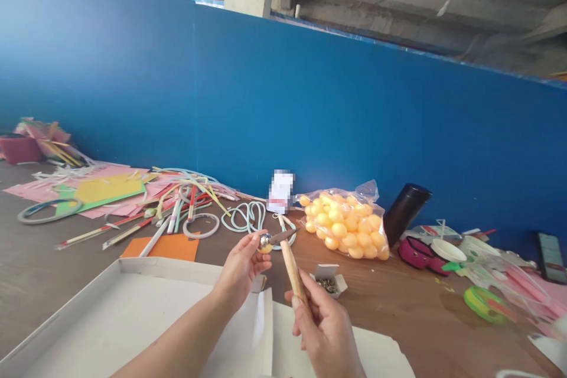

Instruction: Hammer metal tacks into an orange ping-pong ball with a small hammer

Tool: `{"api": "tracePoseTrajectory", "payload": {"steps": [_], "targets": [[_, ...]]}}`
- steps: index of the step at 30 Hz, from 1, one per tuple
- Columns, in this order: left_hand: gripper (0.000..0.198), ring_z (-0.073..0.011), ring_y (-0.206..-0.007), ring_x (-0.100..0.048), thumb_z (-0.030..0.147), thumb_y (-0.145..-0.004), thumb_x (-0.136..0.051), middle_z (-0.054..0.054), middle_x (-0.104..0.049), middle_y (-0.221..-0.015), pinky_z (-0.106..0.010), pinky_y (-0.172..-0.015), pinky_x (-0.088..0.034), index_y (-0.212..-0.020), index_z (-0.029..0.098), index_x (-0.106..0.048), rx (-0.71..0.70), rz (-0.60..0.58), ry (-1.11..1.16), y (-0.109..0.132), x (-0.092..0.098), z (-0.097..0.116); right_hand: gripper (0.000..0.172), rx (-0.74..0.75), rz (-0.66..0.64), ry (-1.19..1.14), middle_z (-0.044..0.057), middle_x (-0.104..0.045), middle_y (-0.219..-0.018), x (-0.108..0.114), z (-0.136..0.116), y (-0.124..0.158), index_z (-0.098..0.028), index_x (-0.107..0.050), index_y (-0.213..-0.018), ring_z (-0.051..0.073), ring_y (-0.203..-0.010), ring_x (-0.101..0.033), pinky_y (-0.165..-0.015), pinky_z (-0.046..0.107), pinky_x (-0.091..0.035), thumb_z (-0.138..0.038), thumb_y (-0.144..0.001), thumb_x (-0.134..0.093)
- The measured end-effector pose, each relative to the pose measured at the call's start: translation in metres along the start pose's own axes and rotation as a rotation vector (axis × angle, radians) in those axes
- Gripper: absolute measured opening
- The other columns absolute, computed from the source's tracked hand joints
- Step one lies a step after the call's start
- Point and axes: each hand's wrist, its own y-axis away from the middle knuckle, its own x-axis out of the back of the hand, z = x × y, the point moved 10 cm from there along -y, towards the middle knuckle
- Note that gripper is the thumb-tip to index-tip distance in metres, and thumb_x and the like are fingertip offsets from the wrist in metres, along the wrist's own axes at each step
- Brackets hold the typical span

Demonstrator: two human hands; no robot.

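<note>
Left hand [243, 269]: reaches in from the near left; its grip is closed on a small silver ball [264, 240], pinched by thumb and fingers.
Silver ball: above the tabletop [376, 307], mid-scene, with a yellow part [266, 250] showing at its underside.
Right hand [325, 322]: in from the near right, its grip wrapped around the pale wooden handle [293, 269] of a hammer-like tool.
Dark head [283, 237]: lies crosswise at the handle's far end, its left end right by the silver ball; whether the two touch, I cannot tell.
White tray [172, 307]: near left, beneath the left forearm.
Small white box [340, 285]: just to the right of the hands, flaps open, small metal pieces [326, 284] inside.
Clear bag [370, 190]: farther off to the right, full of orange-yellow balls [339, 230].
Pale blue tubing [245, 217]: coiled beyond the left hand.
Orange sheet [182, 250]: at the far edge of the white tray.
Far left: a yellow sheet [106, 188] over green and pink ones, with a grey ring [201, 226] and loose strips around.
Far right: a black cylinder [407, 211] leaning, a magenta pouch [414, 253], a white bowl [448, 250], a roll of green tape [481, 302] and a dark phone [551, 257].
Blue partition [354, 112]: stands along the tabletop's far side.
</note>
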Motion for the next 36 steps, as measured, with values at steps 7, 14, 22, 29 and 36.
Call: {"api": "tracePoseTrajectory", "payload": {"steps": [7, 14, 22, 29, 36], "targets": [[0.027, -0.0088, -0.052, -0.058, 0.026, -0.079, -0.060, -0.002, -0.059, -0.067, -0.020, -0.051, -0.051, -0.103, 0.014, -0.061, -0.004, 0.022, -0.012, 0.002, 0.001, 0.001, 0.054, -0.009, -0.018, -0.022, 0.010, -0.070, -0.080, -0.002, 0.003, -0.001, -0.015, -0.055, -0.123, 0.012, -0.046, -0.053, -0.033, 0.018, -0.043, -0.043, -0.077, -0.057], [0.026, -0.0087, -0.052, -0.057, 0.025, -0.081, -0.058, -0.001, -0.059, -0.065, -0.019, -0.051, -0.051, -0.104, 0.014, -0.060, 0.001, 0.027, -0.031, 0.003, 0.000, 0.002, 0.053, -0.019, -0.018, -0.028, 0.009, -0.070, -0.081, -0.002, 0.003, -0.001, -0.016, -0.055, -0.124, 0.011, -0.045, -0.051, -0.033, 0.018, -0.043, -0.041, -0.077, -0.057], [0.027, -0.0092, -0.051, -0.058, 0.026, -0.079, -0.060, -0.002, -0.060, -0.065, -0.020, -0.050, -0.051, -0.103, 0.014, -0.060, -0.001, 0.023, -0.021, 0.001, 0.001, 0.001, 0.053, 0.008, -0.006, -0.021, 0.010, -0.071, -0.081, -0.001, 0.000, 0.000, -0.016, -0.056, -0.122, 0.012, -0.045, -0.053, -0.033, 0.018, -0.044, -0.043, -0.077, -0.057], [0.028, -0.0085, -0.052, -0.057, 0.027, -0.079, -0.060, -0.002, -0.059, -0.068, -0.019, -0.051, -0.051, -0.104, 0.014, -0.060, -0.008, 0.019, -0.024, 0.002, 0.001, 0.001, 0.052, 0.007, -0.002, -0.025, 0.009, -0.071, -0.082, 0.000, 0.000, 0.000, -0.017, -0.055, -0.123, 0.011, -0.045, -0.053, -0.033, 0.018, -0.044, -0.042, -0.077, -0.057], [0.030, -0.0081, -0.056, -0.056, 0.030, -0.079, -0.059, -0.002, -0.058, -0.072, -0.019, -0.052, -0.050, -0.106, 0.016, -0.060, -0.016, -0.017, -0.023, 0.001, 0.001, 0.001, 0.056, -0.004, 0.048, -0.051, 0.010, -0.070, -0.084, 0.008, 0.000, -0.001, -0.016, -0.053, -0.125, 0.011, -0.045, -0.053, -0.034, 0.018, -0.044, -0.045, -0.077, -0.057]]}}
